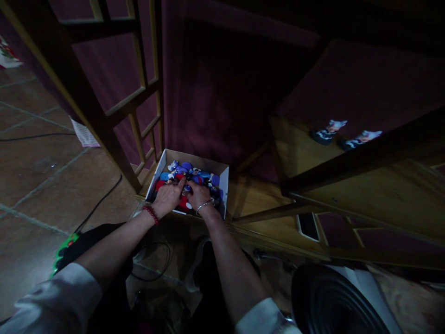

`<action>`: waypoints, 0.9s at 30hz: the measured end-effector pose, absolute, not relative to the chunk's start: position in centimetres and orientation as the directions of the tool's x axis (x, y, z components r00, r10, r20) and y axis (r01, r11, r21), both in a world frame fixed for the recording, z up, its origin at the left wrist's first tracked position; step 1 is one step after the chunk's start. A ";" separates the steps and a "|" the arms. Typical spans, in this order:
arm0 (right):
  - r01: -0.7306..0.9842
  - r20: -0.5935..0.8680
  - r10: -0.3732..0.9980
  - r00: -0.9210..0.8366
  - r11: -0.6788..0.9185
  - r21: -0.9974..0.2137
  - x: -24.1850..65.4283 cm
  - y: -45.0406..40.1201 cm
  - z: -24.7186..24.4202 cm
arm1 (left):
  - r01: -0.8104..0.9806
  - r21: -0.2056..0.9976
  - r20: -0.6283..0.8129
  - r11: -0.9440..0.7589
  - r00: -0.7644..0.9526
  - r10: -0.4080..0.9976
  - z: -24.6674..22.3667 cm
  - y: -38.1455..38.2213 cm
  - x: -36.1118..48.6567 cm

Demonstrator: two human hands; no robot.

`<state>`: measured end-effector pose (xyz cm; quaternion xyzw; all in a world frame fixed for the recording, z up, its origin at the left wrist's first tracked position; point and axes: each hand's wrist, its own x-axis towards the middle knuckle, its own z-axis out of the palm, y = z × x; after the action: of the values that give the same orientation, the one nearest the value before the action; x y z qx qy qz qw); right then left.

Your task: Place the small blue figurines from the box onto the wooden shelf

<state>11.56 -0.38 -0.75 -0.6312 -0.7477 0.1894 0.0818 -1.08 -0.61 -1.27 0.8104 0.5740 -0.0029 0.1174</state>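
A shallow cardboard box [225, 197] with white sides holds several small figurines with red, blue and purple parts [186, 165]. Both of my hands reach down into it from the near side. My left hand [168, 196], with a red bead bracelet at the wrist, lies over the red pieces with its index finger stretched forward. Close beside it, my right hand [199, 195], with a silver bangle at the wrist, has its fingers curled in among the figurines. What those fingertips pinch is too small and dark to make out.
The box rests on a low wooden ledge [257, 197] beside a lattice frame [130, 109]. Two figurines [327, 131] stand on a shelf at right. A dark phone-like slab [308, 226] lies below. A black ribbed round object [339, 301] and cables [100, 202] are nearby.
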 end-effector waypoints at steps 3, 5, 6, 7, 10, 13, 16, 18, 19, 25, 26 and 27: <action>0.903 -0.104 0.974 -0.201 0.142 -0.406 11.5 -0.3 -1.1 | 0.935 0.167 -0.158 -0.314 0.340 0.927 -1.1 -0.6 -1.3; 0.891 -0.099 0.972 -0.213 0.151 -0.427 11.5 -0.3 -1.2 | 0.931 0.174 -0.165 -0.321 0.349 0.923 -1.0 -0.6 -1.3; 0.885 -0.096 0.971 -0.220 0.158 -0.437 11.5 -0.2 -1.2 | 0.929 0.179 -0.167 -0.325 0.354 0.920 -0.9 -0.6 -1.2; 0.880 -0.092 0.969 -0.228 0.165 -0.445 11.6 -0.2 -1.1 | 0.926 0.186 -0.168 -0.329 0.360 0.918 -0.8 -0.6 -1.2; 0.871 -0.079 0.965 -0.249 0.187 -0.454 11.7 -0.2 -1.1 | 0.923 0.214 -0.171 -0.320 0.358 0.918 -0.3 -0.4 -1.3; 0.867 -0.073 0.965 -0.252 0.191 -0.460 11.8 -0.1 -1.2 | 0.902 0.310 -0.146 -0.300 0.357 0.923 0.4 0.1 -1.9; 0.861 -0.070 0.967 -0.246 0.185 -0.473 11.8 0.0 -1.6 | 0.832 0.500 -0.154 -0.242 0.360 0.920 0.7 0.6 -2.9; 0.854 -0.052 0.966 -0.253 0.197 -0.482 11.8 0.1 -1.8 | 0.778 0.600 -0.198 -0.187 0.371 0.907 0.7 0.8 -3.7; 0.849 -0.039 0.965 -0.260 0.209 -0.486 11.8 0.1 -1.9 | 0.758 0.629 -0.213 -0.174 0.383 0.899 0.6 0.9 -4.0; 0.831 -0.021 0.959 -0.281 0.233 -0.506 11.7 0.2 -2.1 | 0.779 0.551 -0.202 -0.299 0.472 0.858 0.2 0.6 -4.5; 0.828 -0.020 0.960 -0.279 0.231 -0.511 11.7 0.2 -2.1 | 0.786 0.526 -0.197 -0.326 0.485 0.852 0.2 0.5 -4.5; 0.827 -0.017 0.960 -0.278 0.230 -0.514 11.7 0.2 -2.0 | 0.790 0.507 -0.196 -0.345 0.495 0.846 0.3 0.5 -4.5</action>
<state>11.65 0.20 -2.02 -0.5809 -0.7691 0.2180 0.1533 -4.46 0.50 0.30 0.8184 0.4999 0.0504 0.2787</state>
